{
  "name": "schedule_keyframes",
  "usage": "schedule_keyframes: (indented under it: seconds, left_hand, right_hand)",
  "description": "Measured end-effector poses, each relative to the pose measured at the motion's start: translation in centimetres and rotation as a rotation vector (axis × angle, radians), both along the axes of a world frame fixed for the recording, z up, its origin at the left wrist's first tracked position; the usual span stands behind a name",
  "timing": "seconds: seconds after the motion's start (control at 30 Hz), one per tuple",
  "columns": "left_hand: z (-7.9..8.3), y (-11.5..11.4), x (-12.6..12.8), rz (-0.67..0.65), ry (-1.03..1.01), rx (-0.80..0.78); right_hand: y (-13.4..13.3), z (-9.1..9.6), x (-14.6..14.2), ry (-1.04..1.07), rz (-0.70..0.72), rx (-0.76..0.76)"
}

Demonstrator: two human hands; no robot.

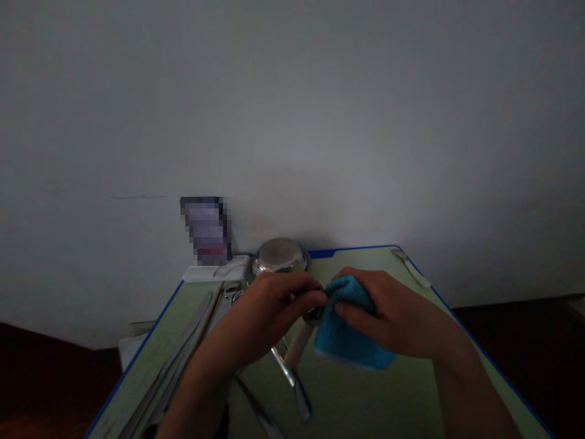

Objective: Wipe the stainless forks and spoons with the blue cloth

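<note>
A blue cloth (pixel 354 341) is bunched in my right hand (pixel 388 311), with the thumb pressed onto its front and the lower part hanging down. My left hand (pixel 278 311) is closed in a pinch against the cloth's left side. A small dark piece shows under its fingertips, but I cannot make out what it belongs to. Below the hands, a pale handle (pixel 299 346) slants down to the left. Beside it lies a shiny metal utensil (pixel 286 369), whose flat end points toward me.
On the green table (pixel 375 402) with a blue edge, an upturned metal bowl (pixel 281 256) sits at the back. A blurred-out phone (pixel 208 231) leans on the wall above a white stand (pixel 196 273). Long utensils (pixel 183 335) lie left; a fork (pixel 411 268) lies at the right edge.
</note>
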State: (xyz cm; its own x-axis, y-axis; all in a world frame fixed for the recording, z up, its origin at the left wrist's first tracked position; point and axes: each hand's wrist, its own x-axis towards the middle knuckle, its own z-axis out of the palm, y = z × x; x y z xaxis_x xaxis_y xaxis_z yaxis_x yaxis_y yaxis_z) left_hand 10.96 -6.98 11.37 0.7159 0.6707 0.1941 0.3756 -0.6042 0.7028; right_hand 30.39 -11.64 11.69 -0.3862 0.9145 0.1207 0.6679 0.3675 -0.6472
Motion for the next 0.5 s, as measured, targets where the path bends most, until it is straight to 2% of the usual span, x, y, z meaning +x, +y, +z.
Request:
schedule_keyframes:
  seconds: [0.27,0.5]
  left_hand:
    - [-0.07,-0.16,0.25,-0.008,0.063,0.110]
    - [-0.11,-0.27,0.62,-0.038,0.060,0.134]
  right_hand:
    - [-0.07,-0.01,-0.12,0.017,0.034,0.026]
    - [0.05,-0.01,-0.09,0.001,0.037,0.010]
